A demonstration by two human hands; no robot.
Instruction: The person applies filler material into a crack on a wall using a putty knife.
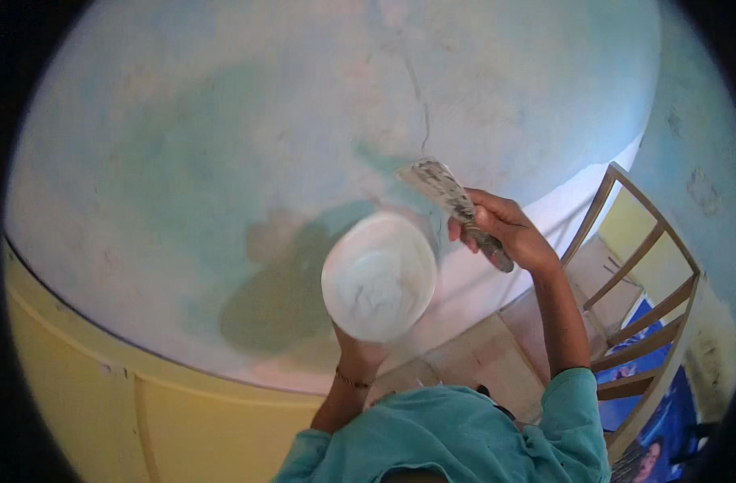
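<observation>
A white plastic tub (336, 274) with smears of white paste (376, 294) inside is tipped so that its mouth faces me. My left hand (361, 348) supports it from below, its fingers mostly hidden behind the tub. In my right hand (506, 229) is a putty knife (436, 181), gripped by its dark, stained handle. Its wide blade points up and left and carries whitish and dark smears. Behind the blade stands a patchy pale green and pink wall (223, 121). A dark crack (420, 101) runs down it and ends just above the knife.
On the right a wooden frame with slats (678, 302) stands near my right arm, with a blue printed sheet (653, 427) behind it. Beige floor tiles (484, 354) lie below. A yellow panelled surface (199, 427) fills the lower left.
</observation>
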